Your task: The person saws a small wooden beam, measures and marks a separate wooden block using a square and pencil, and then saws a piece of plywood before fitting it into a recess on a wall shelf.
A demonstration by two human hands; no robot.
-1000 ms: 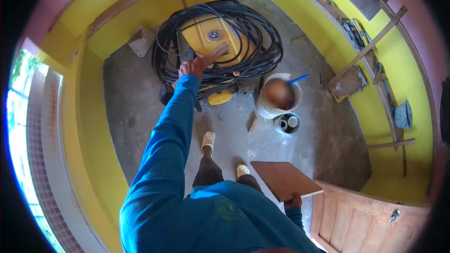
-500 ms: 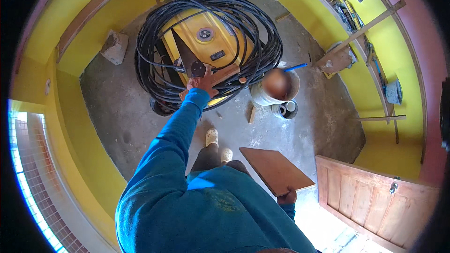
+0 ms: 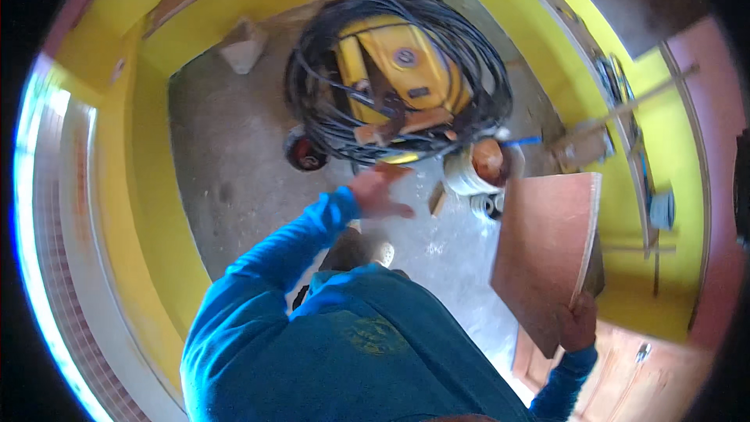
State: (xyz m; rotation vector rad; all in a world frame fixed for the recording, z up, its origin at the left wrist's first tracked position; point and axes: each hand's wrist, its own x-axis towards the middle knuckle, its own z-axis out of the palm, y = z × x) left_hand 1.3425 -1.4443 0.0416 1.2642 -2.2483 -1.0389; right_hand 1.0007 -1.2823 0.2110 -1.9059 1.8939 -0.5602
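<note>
My right hand (image 3: 577,323) grips a flat brown wooden board (image 3: 543,246) by its lower right edge, and the board stands tilted up on my right. Over the floor in front of me, my left hand (image 3: 380,192) is open, thumb apart from the fingers. It is smeared by motion, and a brownish patch at its fingertips is too blurred to make out. Beyond it, a dark-bladed handsaw (image 3: 383,87) lies on a yellow machine (image 3: 418,59), beside a short wooden piece (image 3: 423,120). Thick coils of black cable (image 3: 308,70) surround the machine.
A white bucket (image 3: 462,175) with a brown round thing in it stands right of the cable, near small pipe pieces (image 3: 486,205). A wood offcut (image 3: 438,199) lies on the floor. A pale block (image 3: 243,47) sits far left; a wooden door panel (image 3: 625,379) is lower right.
My left hand has left the handsaw and drawn back toward me, opening. My right hand has raised the board and swung it rightward. The whole view has shifted.
</note>
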